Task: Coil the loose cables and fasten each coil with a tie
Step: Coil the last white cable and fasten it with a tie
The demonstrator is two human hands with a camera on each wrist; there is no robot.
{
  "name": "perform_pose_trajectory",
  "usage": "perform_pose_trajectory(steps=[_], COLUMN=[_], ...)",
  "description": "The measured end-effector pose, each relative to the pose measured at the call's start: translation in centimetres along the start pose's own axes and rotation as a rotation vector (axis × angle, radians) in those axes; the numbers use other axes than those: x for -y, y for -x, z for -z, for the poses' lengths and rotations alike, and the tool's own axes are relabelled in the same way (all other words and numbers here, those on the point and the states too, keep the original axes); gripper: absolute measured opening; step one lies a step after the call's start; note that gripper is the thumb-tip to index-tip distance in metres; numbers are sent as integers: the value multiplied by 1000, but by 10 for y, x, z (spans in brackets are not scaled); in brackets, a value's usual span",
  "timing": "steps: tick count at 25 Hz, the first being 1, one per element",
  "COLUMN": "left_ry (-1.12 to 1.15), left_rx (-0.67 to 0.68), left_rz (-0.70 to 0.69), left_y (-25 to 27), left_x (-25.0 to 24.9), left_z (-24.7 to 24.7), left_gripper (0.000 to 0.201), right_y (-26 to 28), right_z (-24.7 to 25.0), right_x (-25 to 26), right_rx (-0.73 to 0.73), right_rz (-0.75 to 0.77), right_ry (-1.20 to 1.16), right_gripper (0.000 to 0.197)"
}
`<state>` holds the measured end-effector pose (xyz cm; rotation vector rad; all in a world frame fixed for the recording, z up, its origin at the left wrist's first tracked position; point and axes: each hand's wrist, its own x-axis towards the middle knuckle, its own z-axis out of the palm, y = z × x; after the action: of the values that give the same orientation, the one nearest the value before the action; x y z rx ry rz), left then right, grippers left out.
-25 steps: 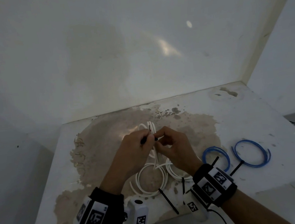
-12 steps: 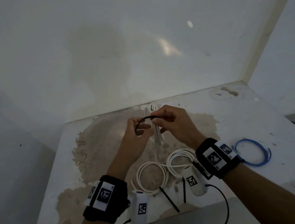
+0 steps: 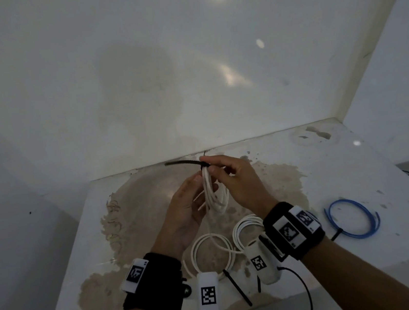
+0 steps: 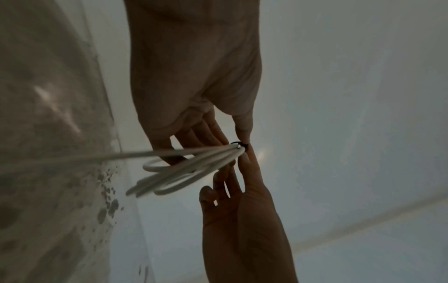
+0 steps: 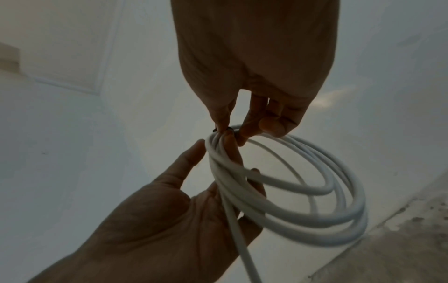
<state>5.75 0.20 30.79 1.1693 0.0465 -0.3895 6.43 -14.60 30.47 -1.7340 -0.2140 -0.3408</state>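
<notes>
The person is holding a small white cable coil [image 3: 214,192] up in the air above the stained table [image 3: 327,166], with both hands meeting at the coil's top. The right hand [image 3: 236,179] is pinching the coil's gathered strands at the spot where a black tie [image 3: 182,163] is wrapped round them; in the right wrist view the thumb and forefinger are closing on that black band [image 5: 221,130] while the other fingers are curling in beside it. The tie's free tail is sticking out sideways from the coil, away from the right hand. The left hand [image 3: 187,207] is lying palm-up just beside the coil, its fingers [image 5: 191,155] stretched out and relaxed, touching the strands without curling round them. One white strand is hanging down from the coil toward the table.

Below the held coil, two more white coils [image 3: 213,253] are lying on the table side by side, partly hidden by the wrists. Near them, at the table's near edge, a loose black tie [image 3: 237,287] is lying flat. Well off to the right-hand side of the held coil, a blue cable coil [image 3: 352,219] is resting on the table with a black tie on it.
</notes>
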Motion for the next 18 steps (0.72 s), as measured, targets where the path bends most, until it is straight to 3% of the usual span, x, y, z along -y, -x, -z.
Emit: perform_pose_trajectory(steps=[6,12,18], left_ry=[-237,-536,-639], left_rx=[-56,-150,-158], left_rz=[-182,-413,-448], left_y=[-5,-6,-6], left_x=[-6,-2,5], left_z=[-4,-12,-8], left_gripper=[23,12,22], right_y=[-6,-2,-1], right_z=[8,11,10], right_x=[2,2,2], right_rx=[-5,-5,-14], right_rz=[23,-46,-60], right_ry=[29,94,111], right_gripper=[20,12,6])
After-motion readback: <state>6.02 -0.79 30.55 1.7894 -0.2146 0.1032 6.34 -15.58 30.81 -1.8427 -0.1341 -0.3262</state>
